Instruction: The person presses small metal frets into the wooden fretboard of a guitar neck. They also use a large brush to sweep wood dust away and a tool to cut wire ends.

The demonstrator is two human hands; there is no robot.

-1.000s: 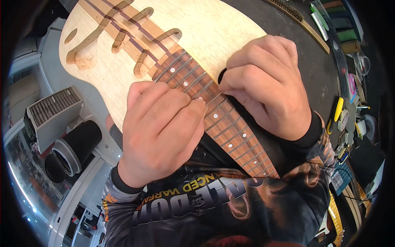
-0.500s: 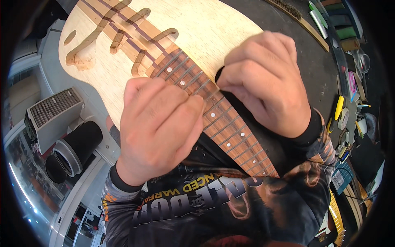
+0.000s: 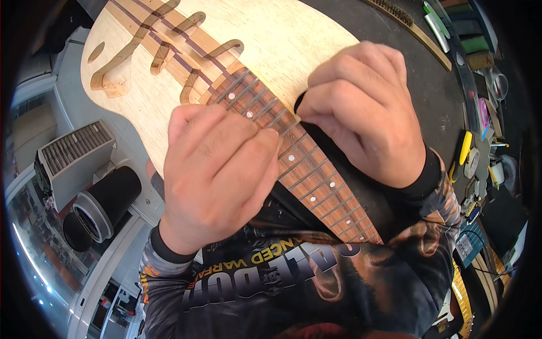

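An unfinished electric guitar body [image 3: 276, 42] in pale bare wood fills the upper middle, with routed cavities and striped wood along its centre. Its brown fretboard [image 3: 309, 164], with metal frets and white dot inlays, runs down to the lower right toward my torso. My left hand [image 3: 220, 175] lies curled over the left edge of the fretboard, fingers bent and pressed together. On the opposite edge, my right hand [image 3: 367, 116] pinches thumb and fingertips together near the body's cutaway. Whatever the fingers of both hands hold, if anything, is hidden or too small to name.
Under the guitar is a dark worktop [image 3: 432, 101]. A wooden-handled brush [image 3: 415, 28] lies at the far right, near a yellow-handled tool [image 3: 465, 148] and assorted small items. On the left floor stand a black cylinder [image 3: 107, 200] and a grey slatted box [image 3: 76, 152].
Both hands stay almost in place at the fretboard's edges. The guitar neck and my right hand show only a very slight shift.
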